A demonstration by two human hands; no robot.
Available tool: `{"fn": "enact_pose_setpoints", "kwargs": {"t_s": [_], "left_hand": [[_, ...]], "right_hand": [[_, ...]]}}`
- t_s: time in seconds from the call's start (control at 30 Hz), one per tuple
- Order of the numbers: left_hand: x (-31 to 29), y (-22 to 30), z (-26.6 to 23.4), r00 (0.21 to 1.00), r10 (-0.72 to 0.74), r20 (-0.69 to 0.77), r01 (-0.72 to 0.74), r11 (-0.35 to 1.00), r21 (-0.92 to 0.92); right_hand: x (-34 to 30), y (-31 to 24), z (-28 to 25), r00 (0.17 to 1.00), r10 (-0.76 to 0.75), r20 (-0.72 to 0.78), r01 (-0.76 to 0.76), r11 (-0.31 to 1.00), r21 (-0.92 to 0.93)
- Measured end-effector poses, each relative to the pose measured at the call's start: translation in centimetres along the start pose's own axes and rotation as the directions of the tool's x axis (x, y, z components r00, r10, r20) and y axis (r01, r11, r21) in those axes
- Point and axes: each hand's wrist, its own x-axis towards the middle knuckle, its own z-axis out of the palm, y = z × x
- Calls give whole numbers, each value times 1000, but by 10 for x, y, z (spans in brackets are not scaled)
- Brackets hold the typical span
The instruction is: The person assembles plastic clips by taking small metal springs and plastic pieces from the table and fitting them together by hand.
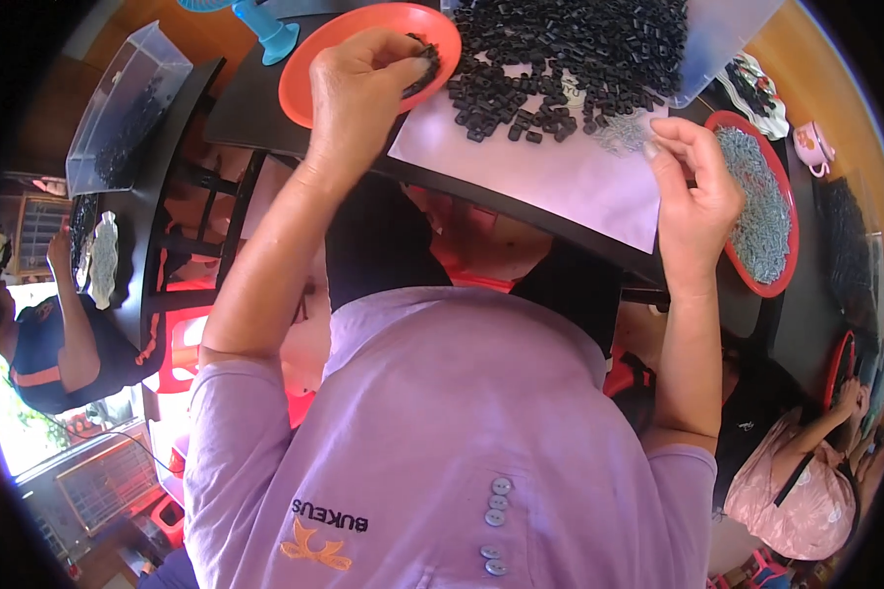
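My left hand [359,88] is over an orange plate [309,74], its fingers closed at a small heap of dark pieces [424,71]. What those fingertips grip is hidden. Many small black plastic parts [570,49] are heaped on a white sheet [521,182] at the front of the table. Beside that heap lies a thin scatter of small silvery metal pieces [621,133]. My right hand [695,191] hovers at its right edge, thumb and forefinger pinched close together. Anything between them is too small to make out.
A red-orange tray [784,270] full of silvery metal pieces lies right of my right hand, with a pink cup [813,147] beyond. A blue fan [277,39] stands behind the plate. Clear bins [118,108] hold dark parts. Co-workers sit at left [69,344] and right [796,481].
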Motion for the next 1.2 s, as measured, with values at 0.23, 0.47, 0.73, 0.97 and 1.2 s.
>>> {"fn": "enact_pose_setpoints", "kwargs": {"t_s": [0.23,0.47,0.73,0.97,1.2], "left_hand": [[-15,13,46,873,486,51,-484,845,227],[-26,43,132,629,696,347,-776,589,225],[-17,36,144,666,689,287,-745,632,211],[-17,37,129,689,629,361,-714,674,190],[-18,35,136,570,684,455,-819,517,249]], "right_hand": [[-9,19,-15,984,176,-42,-156,943,295],[-5,14,-12,980,196,-20,-181,937,299],[-7,18,-17,936,349,40,-336,857,390],[-4,18,-15,932,360,45,-339,821,458],[-8,31,-9,940,339,23,-308,822,478]]}}
